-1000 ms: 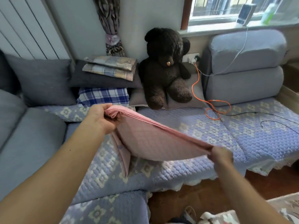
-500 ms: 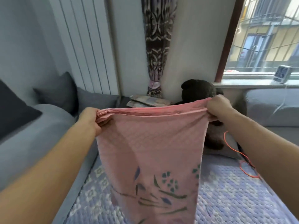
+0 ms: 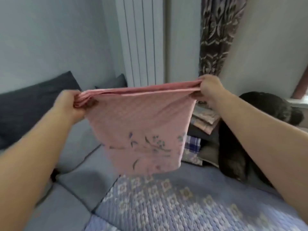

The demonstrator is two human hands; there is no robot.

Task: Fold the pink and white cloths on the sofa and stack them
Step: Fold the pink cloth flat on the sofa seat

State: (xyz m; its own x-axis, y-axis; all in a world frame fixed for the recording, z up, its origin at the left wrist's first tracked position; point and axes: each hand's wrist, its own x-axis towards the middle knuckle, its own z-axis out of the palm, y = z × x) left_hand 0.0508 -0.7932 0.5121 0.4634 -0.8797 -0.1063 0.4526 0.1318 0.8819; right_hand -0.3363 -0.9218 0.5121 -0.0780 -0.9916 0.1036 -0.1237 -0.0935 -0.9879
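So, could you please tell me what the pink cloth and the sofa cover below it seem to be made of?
The pink cloth looks like soft quilted cotton or a similar fabric, matte: a fine dimpled grid, a printed flower sprig, and limp hanging from both hands. The sofa cover also looks like quilted fabric, thicker: puffy stitched squares with pale flower motifs, no sheen. Blur leaves the exact fibre open.

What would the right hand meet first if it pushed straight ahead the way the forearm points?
Probably the patterned curtain hanging just beyond the right hand, which grips the pink cloth; depth is unclear.
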